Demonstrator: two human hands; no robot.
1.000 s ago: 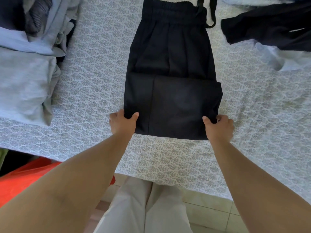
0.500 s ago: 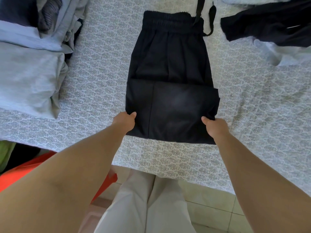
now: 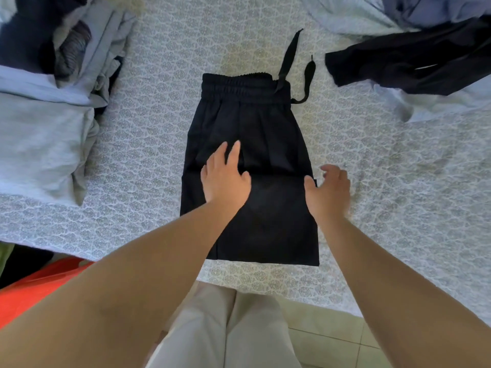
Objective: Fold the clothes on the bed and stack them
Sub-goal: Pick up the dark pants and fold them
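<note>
- On the bed point(image 3: 164, 134), right in front of the person, lie the black pants point(image 3: 247, 134). They are flat on the patterned sheet, with the stretchy waist at the far end and a folded part at the near end.
- The left hand point(image 3: 225, 176) lies on the middle of the pants, fingers straight and spread. It holds nothing.
- The right hand point(image 3: 329, 192) is at the right edge of the pants, by the top of the folded part. Its fingers are loose and a little bent. It looks like it grips nothing, but I cannot tell if it touches the cloth.
- A black string point(image 3: 288, 57) from the waist trails onto the sheet.
- I think the step now is folding these pants. One fold is made and they look too long for a stack.
- The next move needs both hands to take the near end and bring it up to the waist, keeping the edges even.
- Folded grey clothes point(image 3: 39, 144) sit at the left. That looks like the stack.
- More clothes point(image 3: 403, 65) wait at the far right, not folded.
</note>
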